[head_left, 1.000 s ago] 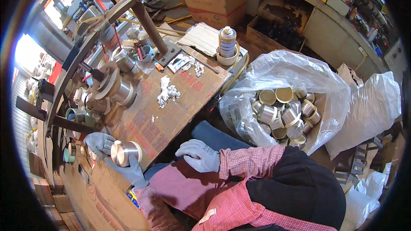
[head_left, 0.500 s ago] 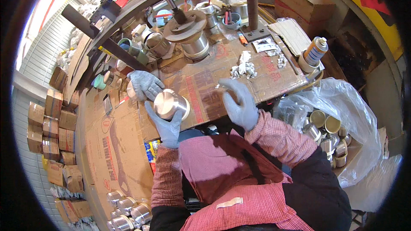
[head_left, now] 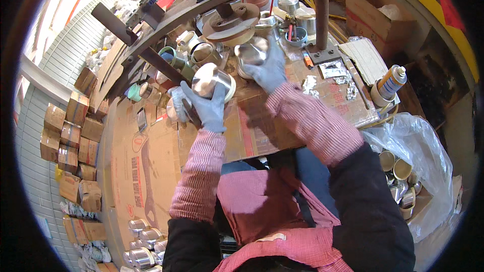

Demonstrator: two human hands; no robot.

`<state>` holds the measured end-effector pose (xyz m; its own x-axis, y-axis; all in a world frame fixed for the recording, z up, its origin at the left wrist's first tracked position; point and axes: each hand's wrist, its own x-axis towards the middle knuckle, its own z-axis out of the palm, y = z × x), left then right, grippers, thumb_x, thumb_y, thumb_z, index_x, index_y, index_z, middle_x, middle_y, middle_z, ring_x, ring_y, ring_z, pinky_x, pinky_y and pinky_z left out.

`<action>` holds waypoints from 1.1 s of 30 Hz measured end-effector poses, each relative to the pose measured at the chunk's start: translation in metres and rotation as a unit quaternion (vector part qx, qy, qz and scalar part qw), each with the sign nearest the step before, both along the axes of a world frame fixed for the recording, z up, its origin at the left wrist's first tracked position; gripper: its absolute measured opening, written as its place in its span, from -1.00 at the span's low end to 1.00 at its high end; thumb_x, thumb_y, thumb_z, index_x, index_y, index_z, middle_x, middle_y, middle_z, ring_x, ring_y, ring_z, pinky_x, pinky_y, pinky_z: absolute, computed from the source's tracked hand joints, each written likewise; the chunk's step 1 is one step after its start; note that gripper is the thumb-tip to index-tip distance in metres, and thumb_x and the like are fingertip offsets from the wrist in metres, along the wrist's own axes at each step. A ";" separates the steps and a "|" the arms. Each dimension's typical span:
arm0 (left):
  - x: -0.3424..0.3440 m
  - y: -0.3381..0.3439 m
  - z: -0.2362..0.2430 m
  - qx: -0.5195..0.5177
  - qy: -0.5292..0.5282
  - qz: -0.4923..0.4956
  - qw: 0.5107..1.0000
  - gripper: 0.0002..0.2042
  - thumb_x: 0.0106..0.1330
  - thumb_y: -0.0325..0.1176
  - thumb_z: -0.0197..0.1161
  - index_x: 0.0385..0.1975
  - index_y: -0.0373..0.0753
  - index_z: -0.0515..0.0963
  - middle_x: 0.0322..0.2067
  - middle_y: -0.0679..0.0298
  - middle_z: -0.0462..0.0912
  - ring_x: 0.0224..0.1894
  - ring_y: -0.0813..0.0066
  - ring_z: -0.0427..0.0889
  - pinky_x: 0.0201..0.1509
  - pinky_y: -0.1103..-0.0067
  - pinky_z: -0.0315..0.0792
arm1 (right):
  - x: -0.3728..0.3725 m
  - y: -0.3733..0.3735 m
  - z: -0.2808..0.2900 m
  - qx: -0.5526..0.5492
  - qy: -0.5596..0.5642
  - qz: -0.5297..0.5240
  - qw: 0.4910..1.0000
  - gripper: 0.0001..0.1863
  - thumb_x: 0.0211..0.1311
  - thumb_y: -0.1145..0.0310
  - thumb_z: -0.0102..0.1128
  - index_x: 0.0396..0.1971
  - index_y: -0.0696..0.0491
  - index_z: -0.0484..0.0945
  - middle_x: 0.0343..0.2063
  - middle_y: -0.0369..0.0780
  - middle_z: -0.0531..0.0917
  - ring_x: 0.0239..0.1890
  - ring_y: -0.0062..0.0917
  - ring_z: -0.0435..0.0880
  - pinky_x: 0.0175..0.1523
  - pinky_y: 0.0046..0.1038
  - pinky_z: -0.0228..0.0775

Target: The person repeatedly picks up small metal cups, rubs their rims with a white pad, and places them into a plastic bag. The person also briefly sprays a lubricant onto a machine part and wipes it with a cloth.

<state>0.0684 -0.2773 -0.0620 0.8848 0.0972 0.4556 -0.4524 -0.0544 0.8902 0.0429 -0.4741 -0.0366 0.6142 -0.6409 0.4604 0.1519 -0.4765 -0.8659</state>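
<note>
My left hand (head_left: 209,107) is closed round a shiny metal cup (head_left: 205,81) with a cream rim, raised over the cardboard-covered bench. Farther forward and to the right, my right hand (head_left: 269,69) has its fingers wrapped on the side of a second metal cup (head_left: 251,53). That cup is just below and right of the press's round plate (head_left: 231,22); whether its base touches the bench I cannot tell. Both hands wear grey gloves. A loose grey knitted glove (head_left: 177,102) lies on the bench beside my left hand, which partly hides it.
A press frame (head_left: 322,15) spans the far side. Mugs, a blue bowl (head_left: 297,36) and a spray can (head_left: 392,81) stand around it. Crumpled foil (head_left: 352,90) lies at right. Metal cups fill a plastic-lined box (head_left: 426,146); more cups (head_left: 141,257) are at lower left.
My right hand has moved forward from an empty, open pose and gripped the cup under the press plate. My left hand has lifted its cup forward. The view has shifted slightly.
</note>
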 end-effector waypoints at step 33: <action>-0.325 0.357 0.026 0.737 0.172 0.231 0.611 -0.23 0.41 0.06 0.19 0.50 -0.29 0.22 0.39 -0.30 0.28 0.50 -0.32 0.13 0.53 0.00 0.08 | -0.490 -0.133 -0.163 -0.141 0.135 -0.322 0.926 -0.25 0.28 0.41 0.29 0.45 0.23 0.25 0.39 0.07 0.36 0.44 -0.09 0.32 0.55 -0.12 0.08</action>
